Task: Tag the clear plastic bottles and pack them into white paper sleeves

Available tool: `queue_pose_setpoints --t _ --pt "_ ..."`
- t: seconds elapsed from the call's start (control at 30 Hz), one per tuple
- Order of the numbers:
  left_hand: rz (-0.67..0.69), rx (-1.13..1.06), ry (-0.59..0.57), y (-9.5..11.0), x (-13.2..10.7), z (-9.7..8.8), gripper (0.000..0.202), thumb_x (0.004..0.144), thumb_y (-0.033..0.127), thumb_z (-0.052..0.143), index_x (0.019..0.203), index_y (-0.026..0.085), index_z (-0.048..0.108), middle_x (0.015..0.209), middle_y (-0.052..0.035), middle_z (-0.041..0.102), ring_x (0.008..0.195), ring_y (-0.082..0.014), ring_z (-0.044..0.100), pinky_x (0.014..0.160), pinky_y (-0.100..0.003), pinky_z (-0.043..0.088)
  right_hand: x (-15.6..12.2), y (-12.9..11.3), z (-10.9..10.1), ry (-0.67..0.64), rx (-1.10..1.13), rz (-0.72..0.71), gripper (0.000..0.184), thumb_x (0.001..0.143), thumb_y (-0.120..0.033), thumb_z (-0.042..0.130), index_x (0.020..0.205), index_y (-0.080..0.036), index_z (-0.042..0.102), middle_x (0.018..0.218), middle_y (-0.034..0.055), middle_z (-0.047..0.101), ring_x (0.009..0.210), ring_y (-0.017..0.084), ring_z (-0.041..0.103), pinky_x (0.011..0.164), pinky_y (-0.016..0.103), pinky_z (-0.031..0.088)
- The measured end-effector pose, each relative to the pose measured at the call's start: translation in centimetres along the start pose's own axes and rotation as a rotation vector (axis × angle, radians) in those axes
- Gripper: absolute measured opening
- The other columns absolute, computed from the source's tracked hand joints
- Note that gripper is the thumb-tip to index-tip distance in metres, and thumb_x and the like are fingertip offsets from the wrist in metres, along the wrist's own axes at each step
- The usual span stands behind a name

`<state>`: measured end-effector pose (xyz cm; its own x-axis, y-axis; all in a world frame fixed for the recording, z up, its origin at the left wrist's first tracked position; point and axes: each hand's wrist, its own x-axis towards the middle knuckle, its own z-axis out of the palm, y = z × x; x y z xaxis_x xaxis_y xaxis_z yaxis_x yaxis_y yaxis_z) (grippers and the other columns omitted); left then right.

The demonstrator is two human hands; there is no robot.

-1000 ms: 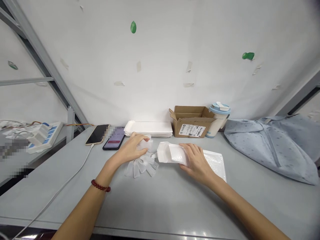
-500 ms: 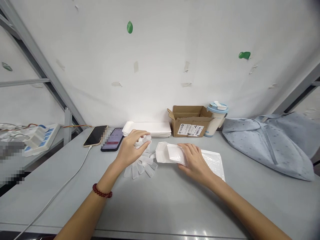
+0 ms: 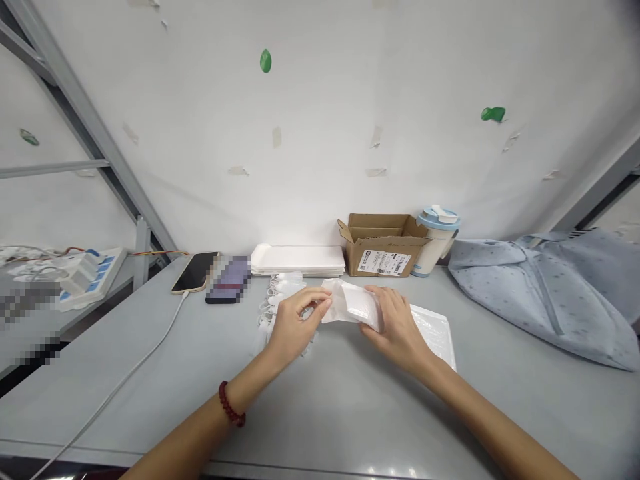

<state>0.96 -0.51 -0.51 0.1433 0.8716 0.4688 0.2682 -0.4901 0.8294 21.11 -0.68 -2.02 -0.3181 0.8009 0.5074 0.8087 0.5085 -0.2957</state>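
Observation:
My right hand is wrapped round a small white bubble mailer, holding it a little above the table with its opening to the left. At that open flap, the thumb and fingertips of my left hand are pinched together on the flap's edge; whether anything small is between them is hidden. Partly behind my left hand lies a spread of translucent white strips with small looped ends. Another white bubble mailer rests flat beside my right wrist.
Along the wall stand a stack of white mailers, an open cardboard box and a blue-lidded cup. Two phones lie left, one black-screened with a white cable, one lit. Grey-blue patterned fabric lies at right.
My left hand has moved right from above the translucent strips to the mailer's flap, and its spread thumb and finger have closed. My right hand still holds the mailer, in nearly the same place.

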Motion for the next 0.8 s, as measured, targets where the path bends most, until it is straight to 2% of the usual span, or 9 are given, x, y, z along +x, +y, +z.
queue_pose_setpoints --t 0.1,0.23,0.33,0.43,0.5,0.57,0.7,0.8 --pt "0.077 0.220 -0.077 0.4 0.0 -0.3 0.024 0.086 0.029 0.047 0.079 0.022 0.069 0.098 -0.0055 0.066 0.099 -0.0210 0.053 0.082 -0.033 0.045 0.0 -0.1 0.0 -0.006 -0.003 -0.004 0.048 0.073 -0.020 0.051 0.118 -0.019 0.037 0.107 0.0104 0.052 0.097 0.027 0.047 0.081 0.041 0.037" --pt "-0.012 0.340 -0.124 0.8 1.4 -3.1 0.026 0.086 0.033 0.045 0.086 0.021 0.069 0.094 -0.0057 0.067 0.093 -0.0216 0.054 0.068 -0.030 0.045 0.0 -0.2 -0.2 -0.023 -0.007 0.016 0.047 0.073 -0.019 0.050 0.118 -0.018 0.038 0.106 0.0096 0.053 0.096 0.026 0.047 0.080 0.040 0.037" --pt "-0.120 0.432 -0.241 1.1 2.3 -6.0 0.022 0.081 0.033 0.049 0.086 0.022 0.068 0.091 -0.0036 0.067 0.080 -0.0193 0.056 0.066 -0.030 0.043 0.1 -0.2 -0.3 -0.025 -0.012 0.029 0.046 0.074 -0.021 0.050 0.118 -0.019 0.038 0.106 0.0091 0.053 0.095 0.026 0.047 0.080 0.039 0.038" --pt "-0.166 0.484 -0.455 1.3 2.4 -7.5 0.023 0.076 0.037 0.055 0.093 0.025 0.065 0.099 -0.0025 0.063 0.087 -0.0202 0.054 0.071 -0.030 0.044 0.1 -0.1 -0.3 -0.031 -0.016 0.039 0.046 0.074 -0.022 0.050 0.118 -0.018 0.038 0.106 0.0094 0.053 0.094 0.026 0.047 0.080 0.040 0.037" --pt "-0.140 0.506 -0.564 1.1 2.0 -7.5 0.027 0.073 0.036 0.056 0.097 0.025 0.062 0.102 -0.0027 0.060 0.095 -0.0216 0.052 0.078 -0.032 0.043 0.1 -0.1 -0.2 -0.036 -0.014 0.041 0.047 0.074 -0.022 0.051 0.118 -0.018 0.038 0.106 0.0097 0.053 0.095 0.026 0.047 0.081 0.040 0.037" --pt "-0.104 0.535 -0.614 0.8 1.5 -6.8 0.028 0.073 0.031 0.055 0.099 0.024 0.060 0.101 -0.0034 0.057 0.096 -0.0218 0.051 0.080 -0.032 0.044 0.1 0.0 -0.2 -0.038 -0.011 0.041 0.048 0.073 -0.022 0.051 0.119 -0.019 0.038 0.107 0.0099 0.053 0.097 0.027 0.047 0.081 0.041 0.037" --pt "-0.049 0.609 -0.625 0.4 0.9 -5.6 0.024 0.072 0.019 0.049 0.095 0.022 0.057 0.094 -0.0038 0.055 0.091 -0.0213 0.050 0.071 -0.030 0.044 0.0 -0.1 -0.1 -0.036 -0.004 0.030 0.048 0.073 -0.021 0.051 0.119 -0.019 0.037 0.109 0.0102 0.053 0.098 0.027 0.046 0.082 0.041 0.036" --pt "0.012 0.605 -0.600 0.6 0.9 -5.6 0.021 0.073 0.015 0.047 0.091 0.021 0.057 0.091 -0.0032 0.058 0.093 -0.0214 0.049 0.073 -0.030 0.044 0.0 -0.1 -0.1 -0.031 -0.010 0.016 0.047 0.074 -0.021 0.050 0.118 -0.019 0.037 0.108 0.0101 0.053 0.097 0.027 0.047 0.081 0.041 0.036"
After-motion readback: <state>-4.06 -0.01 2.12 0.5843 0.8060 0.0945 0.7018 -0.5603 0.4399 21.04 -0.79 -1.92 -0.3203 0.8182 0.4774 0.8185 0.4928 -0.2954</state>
